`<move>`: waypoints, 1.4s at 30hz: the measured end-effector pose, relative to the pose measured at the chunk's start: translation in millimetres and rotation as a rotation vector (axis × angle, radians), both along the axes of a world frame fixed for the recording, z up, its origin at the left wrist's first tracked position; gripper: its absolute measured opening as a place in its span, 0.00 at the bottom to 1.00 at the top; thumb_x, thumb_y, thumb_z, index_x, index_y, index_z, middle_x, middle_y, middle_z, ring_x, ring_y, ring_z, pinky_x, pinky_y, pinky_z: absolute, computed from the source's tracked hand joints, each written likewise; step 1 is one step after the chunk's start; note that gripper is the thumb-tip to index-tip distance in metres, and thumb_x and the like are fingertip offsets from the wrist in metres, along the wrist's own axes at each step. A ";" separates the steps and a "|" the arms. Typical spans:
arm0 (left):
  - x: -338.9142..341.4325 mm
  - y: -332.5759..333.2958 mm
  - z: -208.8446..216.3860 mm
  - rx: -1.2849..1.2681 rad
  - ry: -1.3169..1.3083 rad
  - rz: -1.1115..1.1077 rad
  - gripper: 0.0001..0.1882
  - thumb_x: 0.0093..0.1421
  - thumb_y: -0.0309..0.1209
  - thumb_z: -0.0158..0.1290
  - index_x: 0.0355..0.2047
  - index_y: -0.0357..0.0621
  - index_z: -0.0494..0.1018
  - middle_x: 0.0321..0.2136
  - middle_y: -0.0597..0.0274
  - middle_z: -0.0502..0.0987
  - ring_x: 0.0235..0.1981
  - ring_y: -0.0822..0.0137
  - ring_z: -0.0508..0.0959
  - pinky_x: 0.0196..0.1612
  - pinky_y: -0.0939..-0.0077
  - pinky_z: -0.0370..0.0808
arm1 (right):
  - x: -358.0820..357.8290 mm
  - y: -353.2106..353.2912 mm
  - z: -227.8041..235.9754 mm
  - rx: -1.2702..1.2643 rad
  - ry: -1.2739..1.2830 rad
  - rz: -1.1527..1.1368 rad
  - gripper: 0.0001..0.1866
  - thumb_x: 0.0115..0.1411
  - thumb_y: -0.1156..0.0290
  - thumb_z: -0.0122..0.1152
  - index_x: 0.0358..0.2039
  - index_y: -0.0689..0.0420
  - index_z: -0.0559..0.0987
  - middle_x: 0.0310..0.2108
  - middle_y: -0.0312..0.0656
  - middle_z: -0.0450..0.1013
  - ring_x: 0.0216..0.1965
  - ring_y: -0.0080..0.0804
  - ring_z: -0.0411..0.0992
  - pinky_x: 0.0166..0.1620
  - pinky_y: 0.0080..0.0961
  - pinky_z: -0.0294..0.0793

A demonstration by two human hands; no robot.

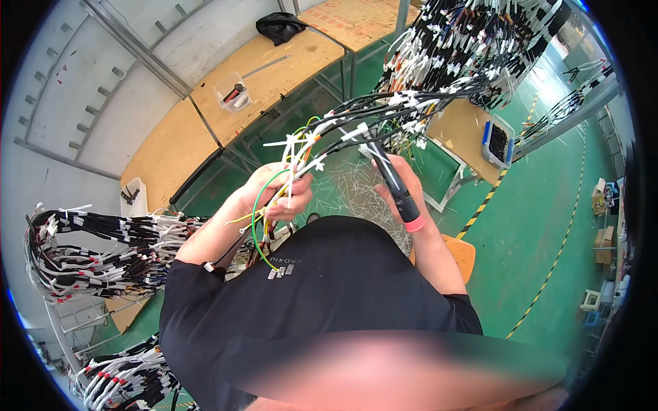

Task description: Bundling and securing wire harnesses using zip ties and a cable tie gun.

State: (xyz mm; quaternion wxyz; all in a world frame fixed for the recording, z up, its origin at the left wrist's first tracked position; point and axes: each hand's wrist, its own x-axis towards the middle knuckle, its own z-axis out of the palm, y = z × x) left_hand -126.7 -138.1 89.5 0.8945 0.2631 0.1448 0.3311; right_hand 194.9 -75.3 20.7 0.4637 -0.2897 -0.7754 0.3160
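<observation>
My left hand (279, 194) is closed around a wire harness (356, 106) of black, white, yellow and green wires with white connectors. Several loose ends, one a long green-yellow wire (255, 233), hang beside the hand toward my black shirt. From my grip the harness arches right, toward a big hanging bundle. In my right hand (410, 179) is a black rod-shaped cable tie tool (391, 175) with a pink band at its near end. Its far tip meets a white cable tie (355, 133) at the harness. My right fingers are partly hidden behind the tool.
Wooden tables (274, 72) line the far wall, bearing a clear bin (233, 94) and a black bag (279, 27). Dense harnesses hang at upper right (459, 55) and left (103, 253). A blue-rimmed box (498, 140) stands on a small table. White strips (353, 192) litter the green floor.
</observation>
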 end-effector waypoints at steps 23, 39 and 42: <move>-2.4 6.6 10.9 0.063 0.073 0.174 0.19 0.74 0.42 0.54 0.35 0.36 0.75 0.70 0.18 0.57 0.13 0.75 0.74 0.14 0.81 0.70 | -12.5 -6.6 10.3 0.372 -0.271 -0.090 0.18 0.56 0.74 0.65 0.49 0.54 0.81 0.47 0.40 0.78 0.54 0.41 0.76 0.69 0.49 0.65; 1.4 13.1 3.7 0.046 -0.094 0.013 0.28 0.78 0.50 0.44 0.26 0.42 0.65 0.27 0.37 0.76 0.07 0.78 0.64 0.06 0.85 0.62 | -28.7 25.1 -5.2 -0.276 0.267 0.392 0.24 0.65 0.74 0.71 0.61 0.61 0.77 0.53 0.42 0.79 0.58 0.35 0.77 0.64 0.32 0.73; 2.9 12.0 7.5 0.069 -0.039 0.026 0.28 0.78 0.51 0.45 0.25 0.43 0.65 0.24 0.40 0.75 0.07 0.78 0.63 0.06 0.85 0.62 | -29.3 26.5 -1.5 -0.266 0.280 0.434 0.25 0.65 0.74 0.71 0.62 0.62 0.76 0.54 0.45 0.80 0.59 0.36 0.77 0.65 0.35 0.72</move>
